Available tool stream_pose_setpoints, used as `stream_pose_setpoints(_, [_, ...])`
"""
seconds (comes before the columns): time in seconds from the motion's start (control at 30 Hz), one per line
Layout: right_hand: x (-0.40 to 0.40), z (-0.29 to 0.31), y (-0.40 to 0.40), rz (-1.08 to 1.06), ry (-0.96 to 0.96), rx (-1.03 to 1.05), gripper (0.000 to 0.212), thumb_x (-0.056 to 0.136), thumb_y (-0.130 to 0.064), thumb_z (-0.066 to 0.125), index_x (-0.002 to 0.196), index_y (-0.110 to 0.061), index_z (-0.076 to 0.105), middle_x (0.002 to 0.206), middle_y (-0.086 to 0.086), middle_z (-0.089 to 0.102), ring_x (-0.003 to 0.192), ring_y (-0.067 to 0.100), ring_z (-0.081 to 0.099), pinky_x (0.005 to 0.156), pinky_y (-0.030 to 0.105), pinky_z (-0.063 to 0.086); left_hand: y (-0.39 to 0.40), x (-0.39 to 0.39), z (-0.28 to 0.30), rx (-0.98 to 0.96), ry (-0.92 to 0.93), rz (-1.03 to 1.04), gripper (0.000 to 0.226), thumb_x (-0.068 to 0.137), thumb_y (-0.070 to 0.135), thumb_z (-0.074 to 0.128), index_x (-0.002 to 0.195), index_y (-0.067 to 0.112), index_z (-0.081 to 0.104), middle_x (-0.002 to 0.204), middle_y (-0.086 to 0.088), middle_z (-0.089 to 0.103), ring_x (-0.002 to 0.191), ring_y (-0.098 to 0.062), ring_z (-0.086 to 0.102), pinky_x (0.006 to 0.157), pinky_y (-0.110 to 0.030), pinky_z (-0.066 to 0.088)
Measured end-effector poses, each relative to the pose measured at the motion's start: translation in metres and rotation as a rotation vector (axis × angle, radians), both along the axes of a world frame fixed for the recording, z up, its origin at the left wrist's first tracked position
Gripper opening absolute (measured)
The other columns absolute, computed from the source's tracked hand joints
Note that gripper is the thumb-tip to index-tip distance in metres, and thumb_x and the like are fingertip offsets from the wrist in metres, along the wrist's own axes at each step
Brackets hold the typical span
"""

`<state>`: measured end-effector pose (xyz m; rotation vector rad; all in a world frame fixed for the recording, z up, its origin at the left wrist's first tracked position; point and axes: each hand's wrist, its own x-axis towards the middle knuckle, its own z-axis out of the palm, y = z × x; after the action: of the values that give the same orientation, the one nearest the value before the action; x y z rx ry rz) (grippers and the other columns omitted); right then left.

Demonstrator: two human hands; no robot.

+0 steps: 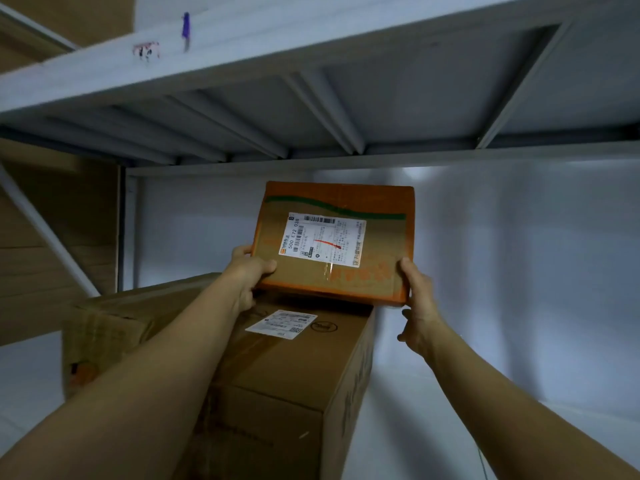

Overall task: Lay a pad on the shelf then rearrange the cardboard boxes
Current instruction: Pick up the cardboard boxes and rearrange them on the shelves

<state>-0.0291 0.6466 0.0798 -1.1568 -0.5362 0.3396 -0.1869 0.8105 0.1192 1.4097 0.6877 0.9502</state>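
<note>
An orange-edged cardboard box [374, 237] with a white shipping label is held tilted, its near edge just above a long brown box [294, 368] that stands on the shelf. My left hand [247, 275] grips the small box's lower left corner, thumb on its face. My right hand [417, 299] clasps its lower right corner. A second brown box [114, 327] lies left of the long one. The shelf floor [467, 341] looks white and smooth; I cannot tell whether a pad lies there.
The ribbed metal underside of the upper shelf [311, 109] hangs close overhead. A white back wall [519, 237] closes the bay. A diagonal brace [45, 233] and brown panels stand at the left. Open shelf floor lies right of the long box.
</note>
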Motion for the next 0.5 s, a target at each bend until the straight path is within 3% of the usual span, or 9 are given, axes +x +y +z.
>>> stream_pose_setpoints(0.07, [-0.008,0.002,-0.016,-0.004,0.016,-0.007,0.044,0.091,-0.052,0.046,0.125,-0.024,0.041,0.099,0.002,0.047,0.106,0.023,0.043,0.101,0.051,0.031,-0.013,-0.009,0.000,0.009,-0.022,-0.026,0.055,0.094,0.005,0.052,0.141,0.025,0.031,0.127,-0.008,0.052,0.081,-0.020,0.052,0.053,-0.034,0.040])
stream_pose_setpoints(0.1, [-0.014,0.003,-0.023,-0.006,0.011,-0.011,0.033,0.092,-0.052,0.044,0.109,-0.023,0.048,0.090,0.001,0.050,0.098,0.020,0.044,0.097,0.049,0.032,-0.020,-0.015,0.000,0.016,-0.025,-0.032,0.055,0.094,0.008,0.053,0.141,0.026,0.031,0.123,-0.007,0.052,0.077,-0.019,0.051,0.054,-0.033,0.039])
stream_pose_setpoints(0.17, [-0.027,0.006,-0.039,-0.031,-0.004,-0.003,0.029,0.094,-0.051,0.039,0.085,-0.026,0.050,0.084,0.000,0.052,0.083,0.018,0.046,0.091,0.046,0.032,-0.033,-0.025,0.001,0.029,-0.036,-0.053,0.054,0.095,0.014,0.054,0.141,0.029,0.031,0.119,-0.006,0.053,0.076,-0.016,0.050,0.057,-0.030,0.038])
stream_pose_setpoints(0.2, [-0.032,0.006,-0.047,-0.045,-0.001,-0.004,0.028,0.095,-0.052,0.038,0.083,-0.029,0.049,0.087,0.001,0.052,0.083,0.018,0.046,0.094,0.048,0.031,-0.039,-0.030,0.001,0.040,-0.036,-0.061,0.054,0.095,0.017,0.055,0.142,0.030,0.031,0.120,-0.005,0.053,0.076,-0.015,0.050,0.061,-0.029,0.039])
stream_pose_setpoints(0.27, [-0.046,0.004,-0.062,-0.066,0.027,-0.014,0.028,0.092,-0.058,0.037,0.089,-0.032,0.049,0.098,0.002,0.052,0.100,0.022,0.045,0.105,0.058,0.023,-0.053,-0.043,0.001,0.054,-0.022,-0.072,0.053,0.094,0.022,0.057,0.141,0.028,0.034,0.122,-0.005,0.055,0.078,-0.015,0.050,0.073,-0.030,0.042])
stream_pose_setpoints(0.33, [-0.062,0.000,-0.079,-0.097,0.046,-0.021,0.038,0.089,-0.064,0.036,0.107,-0.033,0.049,0.118,0.003,0.052,0.118,0.025,0.042,0.109,0.062,0.016,-0.069,-0.056,0.000,0.038,-0.019,-0.095,0.047,0.092,0.027,0.060,0.135,0.019,0.042,0.110,-0.003,0.060,0.074,-0.012,0.051,0.063,-0.026,0.047])
stream_pose_setpoints(0.37, [-0.068,0.000,-0.085,-0.111,0.050,-0.014,0.043,0.089,-0.066,0.034,0.112,-0.033,0.050,0.128,0.004,0.051,0.122,0.025,0.042,0.110,0.059,0.017,-0.076,-0.060,0.001,0.029,-0.027,-0.102,0.045,0.091,0.028,0.061,0.131,0.014,0.047,0.098,-0.001,0.060,0.072,-0.011,0.052,0.054,-0.025,0.047])
stream_pose_setpoints(0.43, [-0.089,0.000,-0.105,-0.134,0.061,0.013,0.044,0.091,-0.066,0.026,0.105,-0.036,0.056,0.138,0.006,0.048,0.118,0.022,0.044,0.108,0.049,0.023,-0.091,-0.071,0.000,0.008,-0.051,-0.118,0.043,0.090,0.032,0.062,0.127,0.011,0.052,0.084,0.003,0.057,0.070,-0.009,0.051,0.051,-0.023,0.040])
stream_pose_setpoints(0.5, [-0.105,0.001,-0.126,-0.152,0.075,0.038,0.053,0.092,-0.067,0.019,0.122,-0.039,0.053,0.145,0.006,0.043,0.128,0.024,0.041,0.107,0.048,0.026,-0.106,-0.081,-0.001,0.006,-0.097,-0.126,0.043,0.092,0.035,0.059,0.127,0.012,0.052,0.084,0.005,0.056,0.070,-0.007,0.051,0.054,-0.021,0.037])
